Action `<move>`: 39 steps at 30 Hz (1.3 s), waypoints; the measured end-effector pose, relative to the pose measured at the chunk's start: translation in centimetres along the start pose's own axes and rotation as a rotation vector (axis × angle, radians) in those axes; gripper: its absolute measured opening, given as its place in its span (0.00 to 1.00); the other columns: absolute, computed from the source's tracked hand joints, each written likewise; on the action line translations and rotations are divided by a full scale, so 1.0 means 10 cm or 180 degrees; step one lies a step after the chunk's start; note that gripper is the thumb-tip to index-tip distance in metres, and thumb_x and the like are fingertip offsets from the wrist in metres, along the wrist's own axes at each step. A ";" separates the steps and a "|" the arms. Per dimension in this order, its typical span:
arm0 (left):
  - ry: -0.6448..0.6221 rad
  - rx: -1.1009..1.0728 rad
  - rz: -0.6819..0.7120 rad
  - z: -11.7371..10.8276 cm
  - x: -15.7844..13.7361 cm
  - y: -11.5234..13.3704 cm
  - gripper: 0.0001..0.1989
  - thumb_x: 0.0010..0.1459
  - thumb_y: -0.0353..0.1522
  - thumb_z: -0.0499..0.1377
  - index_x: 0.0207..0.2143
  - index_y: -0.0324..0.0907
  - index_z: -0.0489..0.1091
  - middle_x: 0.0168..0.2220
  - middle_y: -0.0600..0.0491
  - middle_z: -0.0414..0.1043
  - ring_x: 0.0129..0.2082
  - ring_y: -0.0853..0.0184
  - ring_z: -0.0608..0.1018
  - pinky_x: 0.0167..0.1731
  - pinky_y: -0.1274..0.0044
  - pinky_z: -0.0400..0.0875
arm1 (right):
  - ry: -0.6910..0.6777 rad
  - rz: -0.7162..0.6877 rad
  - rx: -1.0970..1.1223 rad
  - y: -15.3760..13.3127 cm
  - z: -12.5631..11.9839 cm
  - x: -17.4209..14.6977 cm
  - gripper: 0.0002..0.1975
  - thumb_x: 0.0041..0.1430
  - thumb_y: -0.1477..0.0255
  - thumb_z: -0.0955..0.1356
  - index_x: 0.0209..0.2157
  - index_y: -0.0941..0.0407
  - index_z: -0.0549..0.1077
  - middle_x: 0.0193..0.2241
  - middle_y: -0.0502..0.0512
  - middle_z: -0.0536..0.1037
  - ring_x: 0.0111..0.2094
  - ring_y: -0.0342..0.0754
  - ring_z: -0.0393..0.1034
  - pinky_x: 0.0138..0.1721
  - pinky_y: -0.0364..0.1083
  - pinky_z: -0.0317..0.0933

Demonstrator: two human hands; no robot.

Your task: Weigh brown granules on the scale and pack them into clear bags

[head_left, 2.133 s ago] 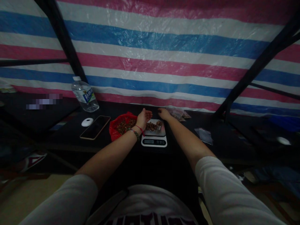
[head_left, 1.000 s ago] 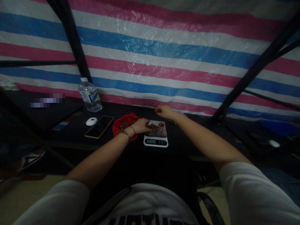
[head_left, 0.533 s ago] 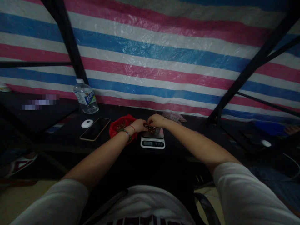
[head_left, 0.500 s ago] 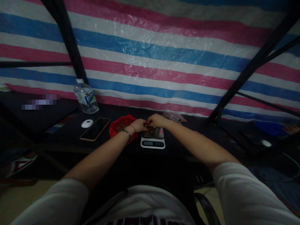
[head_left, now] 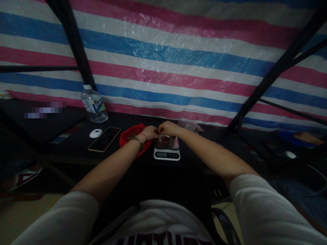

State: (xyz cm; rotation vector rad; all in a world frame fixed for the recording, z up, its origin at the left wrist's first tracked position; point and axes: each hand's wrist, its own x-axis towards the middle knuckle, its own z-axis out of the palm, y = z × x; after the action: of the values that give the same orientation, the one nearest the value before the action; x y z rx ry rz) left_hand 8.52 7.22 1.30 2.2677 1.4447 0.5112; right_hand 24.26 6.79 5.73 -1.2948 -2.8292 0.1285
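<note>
A small kitchen scale with a white body, a lit display and a metal plate stands in front of me. Small dark-brown dried pieces lie over its plate; whether a clear bag encloses them is hard to tell. My left hand, wearing a bracelet and a red cord, is at the plate's left back edge with its fingers pinched. Close beside it, my right hand is closed above the back of the plate, fingertips together. What either hand pinches is too small to see. Left of the scale, under my left wrist, an open red plastic bag holds more brown pieces.
Clear plastic bags with contents lie behind the scale to the right. On the left are a phone, a white oval object and a large clear bottle. Black frame bars and a striped sheet stand behind. Another person's hand shows far right.
Both hands have shifted slightly up and back from the middle of the plate, uncovering more of the brown pieces. My left hand has moved a little left.
</note>
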 end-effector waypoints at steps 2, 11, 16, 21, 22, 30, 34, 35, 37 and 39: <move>0.0055 0.0058 -0.0034 -0.11 -0.07 -0.07 0.10 0.42 0.34 0.62 0.29 0.43 0.78 0.28 0.51 0.77 0.28 0.65 0.76 0.28 0.80 0.64 | 0.0072 -0.0062 0.0093 -0.07 -0.04 0.04 0.11 0.50 0.75 0.67 0.36 0.56 0.79 0.33 0.52 0.80 0.32 0.43 0.71 0.30 0.39 0.56; -0.0155 0.1074 -0.0325 -0.48 -0.51 -0.39 0.09 0.49 0.32 0.58 0.31 0.41 0.77 0.32 0.45 0.77 0.33 0.59 0.77 0.35 0.75 0.66 | 0.0258 -0.0486 0.0034 -0.59 0.14 0.41 0.11 0.56 0.73 0.65 0.37 0.57 0.78 0.34 0.55 0.80 0.32 0.44 0.71 0.30 0.40 0.54; 0.0166 0.0977 -0.0341 -0.44 -0.65 -0.42 0.12 0.52 0.29 0.55 0.34 0.41 0.77 0.37 0.42 0.77 0.37 0.56 0.77 0.42 0.72 0.66 | 0.0541 -0.0558 0.0275 -0.60 0.05 0.33 0.12 0.58 0.74 0.63 0.39 0.58 0.77 0.37 0.55 0.79 0.36 0.44 0.71 0.36 0.41 0.57; 0.0138 0.0067 0.0476 -0.33 -0.60 -0.29 0.13 0.51 0.32 0.55 0.37 0.44 0.77 0.40 0.49 0.77 0.40 0.61 0.76 0.44 0.77 0.65 | 0.1098 -0.0091 0.0671 -0.35 -0.17 -0.19 0.12 0.57 0.75 0.63 0.39 0.57 0.77 0.37 0.53 0.79 0.38 0.45 0.71 0.40 0.42 0.59; 0.0065 -0.0061 0.0585 -0.30 -0.56 -0.25 0.13 0.51 0.33 0.56 0.38 0.45 0.77 0.39 0.50 0.77 0.40 0.61 0.76 0.43 0.78 0.65 | 0.1253 0.0107 0.0773 -0.29 -0.18 -0.33 0.12 0.57 0.75 0.63 0.39 0.56 0.77 0.38 0.53 0.79 0.38 0.45 0.71 0.41 0.42 0.60; -0.0426 -0.0281 0.0560 -0.06 -0.26 -0.08 0.18 0.41 0.38 0.65 0.37 0.42 0.77 0.36 0.49 0.78 0.36 0.61 0.77 0.37 0.79 0.66 | 0.2331 0.1727 0.1438 0.21 0.49 -1.25 0.14 0.56 0.68 0.61 0.36 0.57 0.77 0.34 0.55 0.79 0.35 0.48 0.72 0.38 0.44 0.63; -0.0479 -0.0047 0.0560 0.02 -0.19 -0.05 0.14 0.47 0.36 0.61 0.37 0.42 0.77 0.35 0.50 0.78 0.36 0.63 0.77 0.36 0.80 0.67 | 0.2381 0.2264 0.1870 0.38 0.95 -1.45 0.15 0.54 0.67 0.61 0.35 0.58 0.77 0.29 0.55 0.78 0.29 0.48 0.71 0.32 0.43 0.62; -0.0509 0.0053 0.0571 0.03 -0.19 -0.04 0.12 0.48 0.36 0.60 0.36 0.42 0.78 0.34 0.50 0.78 0.36 0.64 0.77 0.36 0.80 0.67 | 0.2408 0.2337 0.1970 0.40 1.03 -1.47 0.15 0.53 0.66 0.61 0.34 0.58 0.77 0.29 0.55 0.79 0.29 0.48 0.71 0.32 0.44 0.61; -0.0463 0.0218 0.0560 0.02 -0.20 -0.04 0.11 0.50 0.35 0.58 0.34 0.42 0.78 0.34 0.51 0.78 0.35 0.65 0.77 0.36 0.81 0.68 | 0.2525 0.2417 0.2117 0.42 1.14 -1.49 0.15 0.52 0.65 0.62 0.33 0.58 0.77 0.30 0.55 0.79 0.31 0.49 0.72 0.34 0.44 0.61; -0.0282 0.0327 0.0472 -0.05 -0.23 -0.07 0.12 0.50 0.33 0.57 0.37 0.42 0.77 0.35 0.52 0.78 0.36 0.66 0.78 0.37 0.81 0.68 | 0.2638 0.2414 0.2205 0.42 1.20 -1.49 0.16 0.51 0.64 0.62 0.33 0.58 0.77 0.30 0.55 0.79 0.31 0.49 0.71 0.34 0.44 0.61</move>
State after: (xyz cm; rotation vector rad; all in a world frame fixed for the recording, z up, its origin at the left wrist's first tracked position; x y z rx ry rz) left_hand 6.79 5.43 1.12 2.4587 1.2940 0.3829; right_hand 36.50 -2.50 -6.47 -1.6102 -1.3484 0.4141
